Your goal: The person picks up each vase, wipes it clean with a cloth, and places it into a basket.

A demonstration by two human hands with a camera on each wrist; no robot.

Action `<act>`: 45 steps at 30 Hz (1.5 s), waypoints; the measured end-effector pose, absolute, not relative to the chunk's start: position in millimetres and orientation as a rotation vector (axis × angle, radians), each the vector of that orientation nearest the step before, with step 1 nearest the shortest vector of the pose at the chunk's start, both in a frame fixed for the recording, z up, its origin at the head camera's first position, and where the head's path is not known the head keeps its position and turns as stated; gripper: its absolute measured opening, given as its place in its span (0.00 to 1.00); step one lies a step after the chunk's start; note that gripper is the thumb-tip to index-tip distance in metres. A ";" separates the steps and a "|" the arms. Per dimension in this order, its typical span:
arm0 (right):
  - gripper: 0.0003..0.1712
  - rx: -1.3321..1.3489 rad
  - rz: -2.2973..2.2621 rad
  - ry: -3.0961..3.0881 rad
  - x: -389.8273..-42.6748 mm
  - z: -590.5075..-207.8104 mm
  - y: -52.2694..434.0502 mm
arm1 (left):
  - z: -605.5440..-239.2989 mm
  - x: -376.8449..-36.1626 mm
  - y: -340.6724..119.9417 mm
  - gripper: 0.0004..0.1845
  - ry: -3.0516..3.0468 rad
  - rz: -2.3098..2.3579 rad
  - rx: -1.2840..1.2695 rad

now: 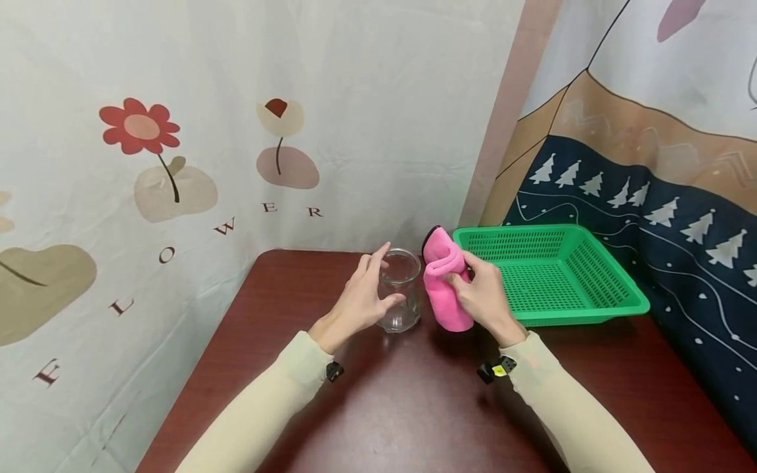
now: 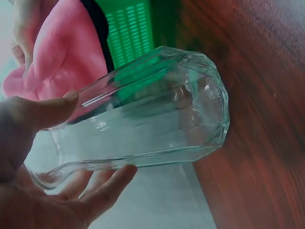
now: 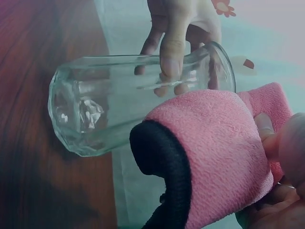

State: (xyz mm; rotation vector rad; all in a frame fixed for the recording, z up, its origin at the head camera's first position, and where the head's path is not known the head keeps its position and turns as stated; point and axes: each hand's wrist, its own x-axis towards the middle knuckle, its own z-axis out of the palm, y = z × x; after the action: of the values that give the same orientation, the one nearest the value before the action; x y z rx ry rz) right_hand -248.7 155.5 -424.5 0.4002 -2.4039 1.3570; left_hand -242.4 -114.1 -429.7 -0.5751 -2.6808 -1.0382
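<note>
On the table, a clear glass jar with faceted sides stands upright, its mouth upwards. My left hand is around its left side, thumb in front and fingers behind; through the glass, fingertips show in the right wrist view. Just right of the jar, my right hand grips a folded pink cloth with black edging, pinching it between thumb and fingers. The fuzzy cloth looks close to the jar in the right wrist view; whether they touch I cannot tell.
Behind and right of my right hand sits a green plastic basket with slotted walls. The dark red-brown table ends at a pale printed curtain. A navy tree-patterned cloth hangs along the right side.
</note>
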 end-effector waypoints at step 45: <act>0.37 0.732 1.290 -2.375 -248.9 -449.9 128.2 | -430.3 -255.1 -143.8 0.60 -2.650 -1.215 -1.025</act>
State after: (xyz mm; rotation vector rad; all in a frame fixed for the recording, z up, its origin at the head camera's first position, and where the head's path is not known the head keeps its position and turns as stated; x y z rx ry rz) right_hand -248.9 128.2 -449.9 0.7315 -2.3752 1.2904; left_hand -255.1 -143.8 -430.3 -1.0249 -2.6496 -1.2150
